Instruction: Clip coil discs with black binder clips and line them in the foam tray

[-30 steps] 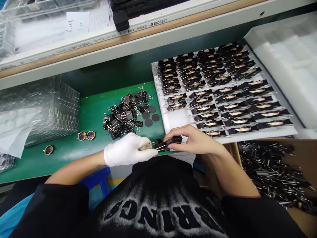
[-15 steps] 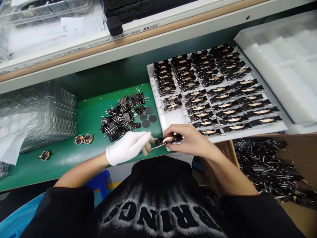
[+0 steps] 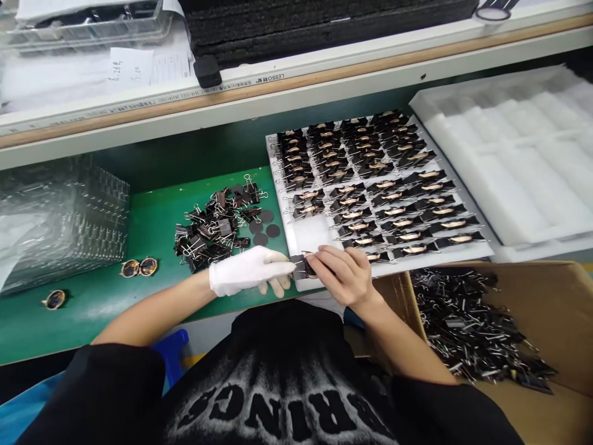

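My left hand (image 3: 252, 271), in a white glove, pinches the left side of a black binder clip (image 3: 299, 267) by its fingertips. My bare right hand (image 3: 345, 272) grips the clip's other side and a small round piece clamped in it, mostly hidden by the fingers. Both hands are over the front left corner of a white foam tray (image 3: 310, 232), where rows of black clips (image 3: 401, 224) hold gold-rimmed pieces. Left of the tray lie a pile of loose binder clips (image 3: 215, 225) and several black discs (image 3: 273, 230).
Gold-rimmed round pieces (image 3: 148, 266) lie on the green table (image 3: 176, 315). Clear plastic trays (image 3: 69, 216) are stacked at the left. At the right are a white foam tray (image 3: 509, 161) and a cardboard box (image 3: 551, 296) of clips. A shelf edge (image 3: 324, 74) crosses behind.
My right hand has turned, with its back now more upward over the clip. The clip has tilted flatter between both hands. The whole view has shifted a little.
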Available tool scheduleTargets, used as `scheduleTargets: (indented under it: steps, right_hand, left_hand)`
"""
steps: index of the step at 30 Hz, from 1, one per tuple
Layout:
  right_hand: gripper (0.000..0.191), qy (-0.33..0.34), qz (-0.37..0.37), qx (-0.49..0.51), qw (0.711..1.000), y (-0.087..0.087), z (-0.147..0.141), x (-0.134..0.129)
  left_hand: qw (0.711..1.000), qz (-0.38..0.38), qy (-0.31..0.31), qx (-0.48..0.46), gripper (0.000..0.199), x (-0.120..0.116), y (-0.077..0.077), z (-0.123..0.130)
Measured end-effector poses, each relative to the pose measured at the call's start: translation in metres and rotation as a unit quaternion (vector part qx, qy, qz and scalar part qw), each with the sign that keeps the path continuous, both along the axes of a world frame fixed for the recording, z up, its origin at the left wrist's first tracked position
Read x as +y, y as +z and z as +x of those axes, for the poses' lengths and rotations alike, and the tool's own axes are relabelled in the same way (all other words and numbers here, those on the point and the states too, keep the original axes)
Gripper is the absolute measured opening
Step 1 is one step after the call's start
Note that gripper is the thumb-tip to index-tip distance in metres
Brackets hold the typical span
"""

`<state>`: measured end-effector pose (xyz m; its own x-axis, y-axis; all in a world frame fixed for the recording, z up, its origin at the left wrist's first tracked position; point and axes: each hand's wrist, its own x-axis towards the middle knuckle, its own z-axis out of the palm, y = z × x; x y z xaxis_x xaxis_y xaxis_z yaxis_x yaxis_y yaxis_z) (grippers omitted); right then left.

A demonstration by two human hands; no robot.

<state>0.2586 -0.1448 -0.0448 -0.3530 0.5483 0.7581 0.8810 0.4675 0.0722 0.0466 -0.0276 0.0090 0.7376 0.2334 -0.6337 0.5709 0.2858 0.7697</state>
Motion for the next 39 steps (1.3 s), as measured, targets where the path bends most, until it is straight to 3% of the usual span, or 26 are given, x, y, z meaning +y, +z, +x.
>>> scheduleTargets:
  steps: [2,4,6,9,11,14,22,28,32,39]
  right_hand:
    - [0.041,-0.105,-0.043,0.019,0.993,-0.008,-0.002,-0.006]
    - [0.057,-0.217,-0.12,0.055,0.967,-0.016,-0.007,-0.013]
    - [0.058,-0.278,-0.184,0.081,0.939,-0.024,-0.014,-0.019]
    - [0.043,-0.29,-0.226,0.086,0.926,-0.031,-0.022,-0.024]
    - [0.036,-0.278,-0.243,0.09,0.925,-0.032,-0.025,-0.024]
    - [0.032,-0.264,-0.255,0.095,0.925,-0.03,-0.024,-0.021]
    - [0.028,-0.264,-0.271,0.095,0.921,-0.029,-0.022,-0.015]
    - [0.036,-0.265,-0.295,0.057,0.916,-0.024,-0.022,-0.013]
    - [0.038,-0.256,-0.31,0.036,0.915,-0.018,-0.02,-0.008]
    - [0.029,-0.258,-0.312,0.015,0.914,-0.016,-0.022,-0.001]
  left_hand:
    - [0.998,0.055,-0.009,-0.009,0.048,0.003,-0.004,0.003]
    - [0.982,0.189,-0.01,0.001,0.043,0.006,-0.009,0.007]
    - [0.923,0.383,-0.016,0.031,0.037,0.008,-0.015,0.014]
    - [0.786,0.61,-0.051,0.082,0.035,0.009,-0.026,0.027]
    - [0.721,0.681,-0.083,0.099,0.04,0.009,-0.034,0.035]
    - [0.68,0.718,-0.106,0.104,0.042,0.009,-0.042,0.043]
    - [0.69,0.705,-0.103,0.133,0.042,0.01,-0.042,0.052]
    - [0.674,0.714,-0.095,0.166,0.038,0.012,-0.047,0.054]
    - [0.701,0.685,-0.11,0.167,0.047,0.017,-0.051,0.05]
    - [0.722,0.665,-0.136,0.134,0.037,0.022,-0.045,0.049]
